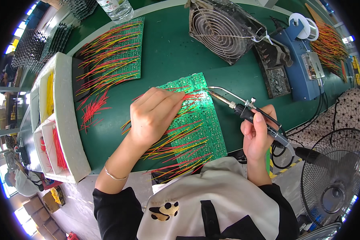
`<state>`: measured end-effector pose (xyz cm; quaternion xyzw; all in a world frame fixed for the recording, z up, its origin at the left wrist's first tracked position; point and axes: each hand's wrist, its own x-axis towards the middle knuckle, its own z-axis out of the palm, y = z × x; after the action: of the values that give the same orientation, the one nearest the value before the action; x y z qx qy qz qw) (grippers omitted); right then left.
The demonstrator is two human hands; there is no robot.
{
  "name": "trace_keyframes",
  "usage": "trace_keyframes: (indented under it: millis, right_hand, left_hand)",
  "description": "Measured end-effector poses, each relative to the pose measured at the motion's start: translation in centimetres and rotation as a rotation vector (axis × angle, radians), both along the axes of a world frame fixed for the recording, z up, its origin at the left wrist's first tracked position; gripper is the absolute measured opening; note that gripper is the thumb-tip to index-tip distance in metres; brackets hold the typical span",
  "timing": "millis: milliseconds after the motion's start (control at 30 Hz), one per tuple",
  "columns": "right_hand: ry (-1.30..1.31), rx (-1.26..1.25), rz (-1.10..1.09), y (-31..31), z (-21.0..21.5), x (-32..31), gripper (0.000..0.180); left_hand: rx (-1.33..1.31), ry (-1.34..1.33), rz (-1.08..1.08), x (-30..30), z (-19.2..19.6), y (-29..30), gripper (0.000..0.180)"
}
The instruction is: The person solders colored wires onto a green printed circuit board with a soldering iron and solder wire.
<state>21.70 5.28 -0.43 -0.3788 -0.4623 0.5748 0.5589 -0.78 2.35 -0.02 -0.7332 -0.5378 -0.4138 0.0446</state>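
A green circuit board panel (214,130) lies on the green table in front of me, with rows of red and yellow wires (180,146) sticking out toward its left side. Over the board's upper left part, my left hand (154,114) is closed, its fingertips pinching a small bunch of red wires (193,97). My right hand (259,134) grips a soldering iron (244,111) with a thin curved solder feed tube (228,91) alongside it. The iron's tip points at the board's upper right edge, close to the red wire ends; exact contact is too small to make out.
Another wired board (136,52) lies at the far left, near loose red wires (94,110). A white foam box (70,132) holds yellow and red wires. A caged fan (218,30), blue solder feeder (298,60) and metal tray (278,82) stand far right. A floor fan (332,180) is near right.
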Motion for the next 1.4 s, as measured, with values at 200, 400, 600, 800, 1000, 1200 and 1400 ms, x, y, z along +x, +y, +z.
trace_keyframes:
  millis: [200,400,600,800,1000,1200,1400]
  right_hand:
    - [-0.014,0.001,-0.002,-0.1,0.1,-0.1,0.017]
    - [0.045,0.014,-0.042,-0.1,-0.3,0.2,0.017]
    - [0.066,0.023,-0.103,-0.3,-0.1,1.5,0.019]
    - [0.109,-0.002,-0.082,-1.4,-0.3,2.5,0.018]
    - [0.118,0.043,-0.014,-1.8,-0.6,2.8,0.018]
    - [0.008,0.094,0.024,-2.3,-0.7,3.0,0.020]
    - [-0.040,0.128,0.012,-2.3,-0.9,2.8,0.022]
  left_hand:
    - [0.017,0.016,-0.004,-0.2,-0.2,0.1,0.019]
    - [-0.033,-0.051,0.026,0.1,0.8,-0.3,0.020]
    - [0.004,0.069,0.042,0.3,2.6,-1.2,0.024]
    - [0.035,0.299,-0.058,1.5,1.1,-1.5,0.033]
    - [0.044,0.283,-0.048,1.8,1.1,-1.9,0.026]
    - [0.056,0.224,-0.068,1.6,0.4,-1.9,0.025]
    - [0.111,0.267,-0.100,1.0,0.0,-1.9,0.026]
